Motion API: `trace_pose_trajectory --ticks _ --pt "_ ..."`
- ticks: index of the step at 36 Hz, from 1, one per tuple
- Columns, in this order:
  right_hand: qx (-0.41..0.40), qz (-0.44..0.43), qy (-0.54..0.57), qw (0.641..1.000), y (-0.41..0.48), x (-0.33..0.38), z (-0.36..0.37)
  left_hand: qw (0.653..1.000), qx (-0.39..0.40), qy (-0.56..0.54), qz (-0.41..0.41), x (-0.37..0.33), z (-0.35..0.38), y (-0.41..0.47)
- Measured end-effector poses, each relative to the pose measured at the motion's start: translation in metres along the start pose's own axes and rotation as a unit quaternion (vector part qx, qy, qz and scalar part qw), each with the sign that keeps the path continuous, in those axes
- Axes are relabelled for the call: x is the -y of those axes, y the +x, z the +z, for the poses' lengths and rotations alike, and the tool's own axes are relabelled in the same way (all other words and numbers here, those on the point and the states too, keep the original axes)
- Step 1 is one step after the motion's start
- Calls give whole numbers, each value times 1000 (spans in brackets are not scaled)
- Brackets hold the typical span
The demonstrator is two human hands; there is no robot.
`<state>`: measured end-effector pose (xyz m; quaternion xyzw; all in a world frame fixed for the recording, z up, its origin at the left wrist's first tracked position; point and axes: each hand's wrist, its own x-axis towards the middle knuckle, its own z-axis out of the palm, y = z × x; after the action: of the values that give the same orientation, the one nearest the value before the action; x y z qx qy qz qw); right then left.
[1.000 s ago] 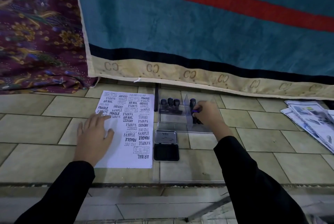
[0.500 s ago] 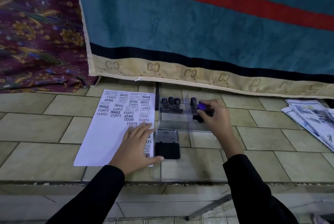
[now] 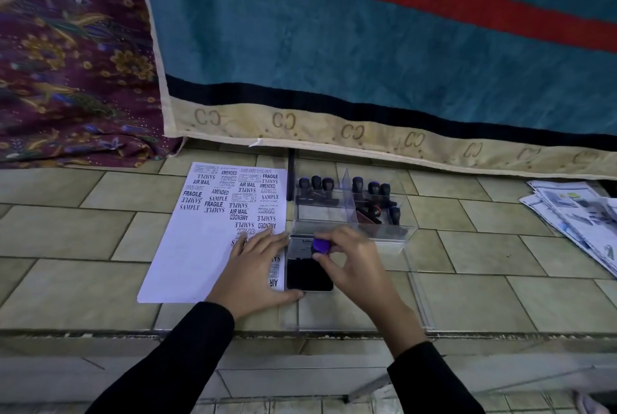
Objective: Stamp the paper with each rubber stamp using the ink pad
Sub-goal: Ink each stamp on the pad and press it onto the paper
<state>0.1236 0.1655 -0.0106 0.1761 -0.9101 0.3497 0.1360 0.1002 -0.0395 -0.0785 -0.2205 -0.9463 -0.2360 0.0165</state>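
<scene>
A white paper (image 3: 200,246) with many black stamped words lies on the tiled ledge. My left hand (image 3: 257,266) rests flat on its lower right corner, fingers spread. To its right sits the open black ink pad (image 3: 309,275) with its lid hinged back. My right hand (image 3: 354,263) holds a rubber stamp with a purple top (image 3: 321,245) just over the pad's upper edge. Behind it a clear plastic tray (image 3: 334,213) holds several black stamps (image 3: 317,185) in two compartments.
A teal, red-striped cloth (image 3: 367,46) hangs at the back, with a purple floral fabric (image 3: 66,63) to its left. A stack of printed papers (image 3: 574,213) lies at the far right. The ledge's front edge (image 3: 300,333) runs just below my wrists.
My right hand lifted a purple-topped stamp out of the tray and brought it toward me over the ink pad. My left hand slid right across the paper to its lower right corner.
</scene>
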Motion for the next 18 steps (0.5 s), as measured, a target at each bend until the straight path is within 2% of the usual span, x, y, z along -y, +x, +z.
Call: trace_pose_trajectory --ticks 15,18 --pt "22 5 -35 999 -10 17 12 1000 4 -29 -4 -3 -3 -1" --pt "20 18 -45 999 -7 17 12 997 -6 -76 -12 -6 -7 -1"
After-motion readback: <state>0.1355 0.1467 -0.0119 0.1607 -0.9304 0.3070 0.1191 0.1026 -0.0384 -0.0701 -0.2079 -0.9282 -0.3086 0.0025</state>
